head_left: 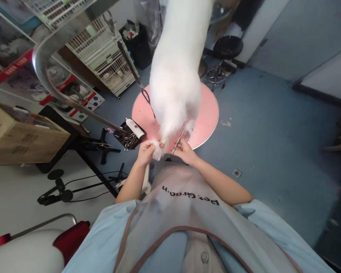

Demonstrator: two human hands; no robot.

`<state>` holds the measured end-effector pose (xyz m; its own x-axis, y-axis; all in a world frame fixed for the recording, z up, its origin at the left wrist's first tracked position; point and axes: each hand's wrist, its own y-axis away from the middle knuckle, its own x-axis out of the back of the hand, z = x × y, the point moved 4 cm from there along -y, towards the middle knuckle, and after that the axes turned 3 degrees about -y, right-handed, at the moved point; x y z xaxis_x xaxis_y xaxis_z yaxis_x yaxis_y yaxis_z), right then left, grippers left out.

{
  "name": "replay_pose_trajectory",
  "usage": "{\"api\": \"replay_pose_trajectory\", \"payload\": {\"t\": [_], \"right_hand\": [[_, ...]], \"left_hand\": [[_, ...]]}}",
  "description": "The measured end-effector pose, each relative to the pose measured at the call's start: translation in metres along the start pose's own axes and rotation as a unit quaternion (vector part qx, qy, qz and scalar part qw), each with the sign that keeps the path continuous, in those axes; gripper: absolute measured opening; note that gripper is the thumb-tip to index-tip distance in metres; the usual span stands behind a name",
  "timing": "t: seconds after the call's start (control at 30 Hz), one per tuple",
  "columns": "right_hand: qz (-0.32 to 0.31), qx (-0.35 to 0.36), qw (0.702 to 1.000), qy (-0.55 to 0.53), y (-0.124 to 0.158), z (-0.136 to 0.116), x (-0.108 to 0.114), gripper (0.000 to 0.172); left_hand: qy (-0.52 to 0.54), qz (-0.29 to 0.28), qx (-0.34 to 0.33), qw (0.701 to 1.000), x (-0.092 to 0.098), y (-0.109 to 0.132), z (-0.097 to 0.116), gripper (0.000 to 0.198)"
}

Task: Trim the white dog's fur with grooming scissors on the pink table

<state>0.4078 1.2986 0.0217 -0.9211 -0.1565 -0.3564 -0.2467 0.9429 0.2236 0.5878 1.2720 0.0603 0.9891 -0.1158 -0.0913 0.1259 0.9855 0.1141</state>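
White-furred animal: occupying the pink round table, its rear facing near, presumably for easy reach. Left hand: pinching a white fur tuft narrowly near the table's near edge, probably steadying it. Right hand: gripping scissors by the handles, blades pointing far; cannot tell whether they are parted. Black tool tray: sitting left, likely keeping the white clipper handy.

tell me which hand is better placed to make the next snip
Likely the right hand: it holds the scissors, blades pointing away from the person, near the rear of the white animal. The left hand pinches a fur tuft, so it seems better suited to steadying.
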Motion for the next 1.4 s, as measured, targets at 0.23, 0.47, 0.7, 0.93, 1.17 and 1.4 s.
{"api": "replay_pose_trajectory", "payload": {"t": [0.23, 0.47, 0.7, 0.93, 1.17, 1.4], "right_hand": [[-0.024, -0.019, 0.999, 0.041, -0.003, -0.015, 0.022, 0.057], [-0.025, -0.012, 0.996, 0.090, 0.000, -0.031, 0.029, 0.050], [-0.009, -0.011, 0.994, 0.104, -0.005, -0.042, 0.043, 0.048], [0.005, -0.039, 0.995, 0.093, -0.005, -0.045, 0.036, 0.048], [0.011, -0.068, 0.996, 0.049, -0.006, -0.028, 0.014, 0.051], [0.001, -0.063, 0.996, -0.056, 0.006, 0.018, -0.028, 0.054]], "left_hand": [[0.046, -0.013, -0.049, 0.998, -0.015, 0.008, -0.020, 0.048], [0.060, -0.018, -0.073, 0.995, -0.035, 0.016, -0.020, 0.050], [0.059, -0.021, -0.066, 0.996, -0.028, 0.010, -0.024, 0.052], [0.036, -0.035, -0.039, 0.998, -0.013, 0.002, -0.014, 0.055], [0.031, -0.027, -0.074, 0.996, 0.017, -0.015, -0.004, 0.055], [0.063, -0.038, -0.108, 0.991, 0.022, -0.021, 0.012, 0.052]]}}
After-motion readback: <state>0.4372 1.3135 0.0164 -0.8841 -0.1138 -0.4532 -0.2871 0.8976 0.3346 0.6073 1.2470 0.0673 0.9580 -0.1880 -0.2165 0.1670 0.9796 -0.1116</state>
